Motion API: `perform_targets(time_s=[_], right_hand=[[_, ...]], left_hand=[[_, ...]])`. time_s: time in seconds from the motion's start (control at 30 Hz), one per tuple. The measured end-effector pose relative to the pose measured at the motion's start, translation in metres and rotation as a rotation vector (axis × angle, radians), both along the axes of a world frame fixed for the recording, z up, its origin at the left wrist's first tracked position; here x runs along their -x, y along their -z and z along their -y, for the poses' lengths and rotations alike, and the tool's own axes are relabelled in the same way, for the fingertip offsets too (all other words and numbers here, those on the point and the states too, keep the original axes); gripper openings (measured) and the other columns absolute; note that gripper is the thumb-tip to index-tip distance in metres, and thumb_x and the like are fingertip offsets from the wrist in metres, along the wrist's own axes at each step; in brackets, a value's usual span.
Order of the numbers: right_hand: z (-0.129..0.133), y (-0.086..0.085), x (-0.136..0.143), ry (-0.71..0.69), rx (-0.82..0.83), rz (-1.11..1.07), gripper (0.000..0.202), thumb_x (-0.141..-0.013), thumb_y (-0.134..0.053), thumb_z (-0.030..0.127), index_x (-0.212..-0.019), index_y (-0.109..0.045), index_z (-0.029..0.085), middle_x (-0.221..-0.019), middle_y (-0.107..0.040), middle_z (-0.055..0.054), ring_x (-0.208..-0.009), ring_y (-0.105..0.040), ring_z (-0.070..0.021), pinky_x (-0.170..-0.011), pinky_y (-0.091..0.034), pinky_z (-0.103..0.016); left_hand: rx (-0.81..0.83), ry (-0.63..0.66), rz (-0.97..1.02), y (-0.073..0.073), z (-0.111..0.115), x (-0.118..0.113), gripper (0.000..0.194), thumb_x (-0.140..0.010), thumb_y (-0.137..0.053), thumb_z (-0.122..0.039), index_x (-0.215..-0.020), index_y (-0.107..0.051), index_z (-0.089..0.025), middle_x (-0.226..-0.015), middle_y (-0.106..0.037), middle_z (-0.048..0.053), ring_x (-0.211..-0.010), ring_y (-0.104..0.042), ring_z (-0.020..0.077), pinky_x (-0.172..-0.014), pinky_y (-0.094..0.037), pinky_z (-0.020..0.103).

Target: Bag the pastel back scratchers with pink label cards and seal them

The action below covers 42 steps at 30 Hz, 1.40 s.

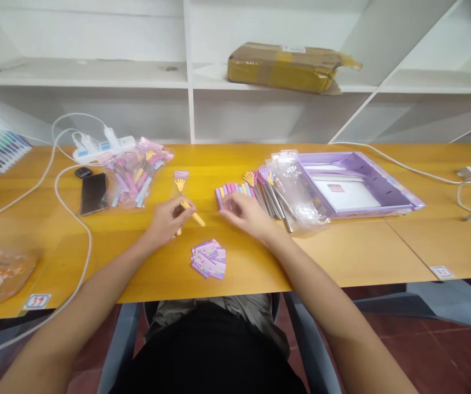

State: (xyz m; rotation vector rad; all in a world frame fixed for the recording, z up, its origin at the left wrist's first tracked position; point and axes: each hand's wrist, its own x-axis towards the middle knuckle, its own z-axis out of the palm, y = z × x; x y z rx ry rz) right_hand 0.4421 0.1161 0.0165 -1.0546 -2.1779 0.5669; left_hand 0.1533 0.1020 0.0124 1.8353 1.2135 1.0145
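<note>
My left hand (171, 218) is closed, with a short yellow handle (194, 214) pinched between thumb and fingers. Under and beyond that hand lies a back scratcher (180, 184) with a yellow hand-shaped head, a pink card above it. My right hand (246, 212) is curved, thumb and fingers apart, at the near side of a row of pastel handles (233, 190); whether it touches them I cannot tell. Right of the row are loose back scratchers (274, 200) with metal rods and purple or yellow heads. Small purple cards (210, 259) lie fanned in front of me.
Bagged back scratchers (137, 172) lie at the left beside a phone (93, 193) and a power strip (104, 149). Clear plastic bags (301, 197) rest against a purple box (400, 200) at the right. A white cable (87, 241) crosses the left side. A taped parcel (285, 68) sits on the shelf.
</note>
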Motion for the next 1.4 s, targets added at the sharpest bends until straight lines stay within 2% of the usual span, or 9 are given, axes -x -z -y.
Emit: perform_targets(time_s=[0.17,0.3,0.5,0.73,1.03,1.13,1.2,1.3,1.4], right_hand=[[0.026,0.001,0.043,-0.151,0.132,0.182,0.032,-0.111,-0.056,0.048,-0.104,-0.067,0.019,-0.088,-0.072,-0.004,-0.071,-0.06,-0.016,-0.067,-0.038,-0.027],[0.018,0.001,0.043,0.187,0.069,0.472,0.043,-0.116,-0.04,0.047,-0.109,-0.071,0.017,-0.097,-0.077,-0.011,-0.078,-0.068,-0.0207,-0.066,-0.037,-0.029],[-0.011,0.002,0.006,0.639,0.005,0.642,0.055,-0.115,-0.032,0.043,-0.114,-0.076,0.011,-0.113,-0.076,-0.024,-0.094,-0.077,-0.0321,-0.073,-0.049,-0.035],[-0.025,0.011,-0.015,0.741,0.018,0.654,0.048,-0.111,-0.039,0.038,-0.118,-0.076,0.008,-0.116,-0.076,-0.029,-0.098,-0.078,-0.036,-0.081,-0.056,-0.04],[-0.023,0.009,-0.01,0.808,0.023,0.611,0.036,-0.107,-0.049,0.04,-0.121,-0.063,0.01,-0.113,-0.075,-0.026,-0.094,-0.076,-0.0351,-0.079,-0.052,-0.038],[-0.018,0.007,-0.011,0.733,0.033,0.346,0.034,-0.108,-0.048,0.049,-0.105,-0.061,0.018,-0.099,-0.076,-0.017,-0.087,-0.072,-0.0299,-0.078,-0.05,-0.037],[-0.013,0.008,-0.006,0.526,0.087,0.053,0.039,-0.107,-0.047,0.058,-0.094,-0.057,0.023,-0.087,-0.071,-0.009,-0.08,-0.068,-0.0245,-0.076,-0.049,-0.035],[-0.007,0.012,0.01,0.176,0.29,-0.375,0.048,-0.1,-0.053,0.073,-0.095,-0.055,0.025,-0.08,-0.066,-0.001,-0.062,-0.056,-0.0159,-0.059,-0.045,-0.029],[-0.005,0.018,0.024,0.107,0.502,-0.639,0.053,-0.091,-0.065,0.078,-0.097,-0.054,0.026,-0.072,-0.062,0.004,-0.045,-0.04,-0.0101,-0.041,-0.029,-0.025]], left_hand=[[0.147,0.147,0.12,0.001,0.009,-0.013,0.035,-0.094,-0.074,-0.053,-0.108,-0.068,-0.021,-0.082,-0.068,0.0,-0.064,-0.063,0.0138,-0.061,-0.051,0.027],[-0.06,0.029,-0.061,-0.001,0.002,-0.008,0.036,-0.1,-0.066,-0.044,-0.128,-0.063,-0.022,-0.104,-0.072,0.006,-0.091,-0.07,0.021,-0.085,-0.057,0.037],[-0.319,-0.192,-0.74,0.0,-0.016,0.021,0.02,-0.1,-0.063,-0.036,-0.11,-0.065,-0.02,-0.113,-0.064,0.013,-0.113,-0.061,0.0336,-0.103,-0.05,0.05],[-0.092,-0.206,-0.913,0.005,-0.012,0.019,0.036,-0.096,-0.065,-0.052,-0.112,-0.058,-0.02,-0.113,-0.069,0.015,-0.105,-0.071,0.0343,-0.086,-0.054,0.042],[0.005,-0.269,-0.855,0.004,-0.014,0.021,0.042,-0.087,-0.062,-0.026,-0.127,-0.052,-0.017,-0.085,-0.072,0.009,-0.078,-0.073,0.031,-0.07,-0.05,0.038],[-0.091,-0.251,-0.758,0.0,-0.01,0.019,0.048,-0.085,-0.062,-0.022,-0.132,-0.052,-0.018,-0.09,-0.07,0.006,-0.083,-0.073,0.029,-0.074,-0.052,0.037],[-0.165,-0.175,-0.681,-0.003,-0.005,0.015,0.053,-0.085,-0.063,-0.02,-0.137,-0.05,-0.02,-0.1,-0.07,0.007,-0.09,-0.072,0.0276,-0.081,-0.055,0.037],[-0.263,0.007,-0.632,-0.006,0.002,0.009,0.057,-0.086,-0.059,-0.015,-0.142,-0.048,-0.02,-0.119,-0.068,0.011,-0.1,-0.071,0.0265,-0.09,-0.056,0.038],[-0.342,0.149,-0.65,-0.006,0.007,0.007,0.061,-0.089,-0.053,-0.009,-0.149,-0.044,-0.019,-0.131,-0.061,0.015,-0.108,-0.07,0.0277,-0.093,-0.057,0.04]])
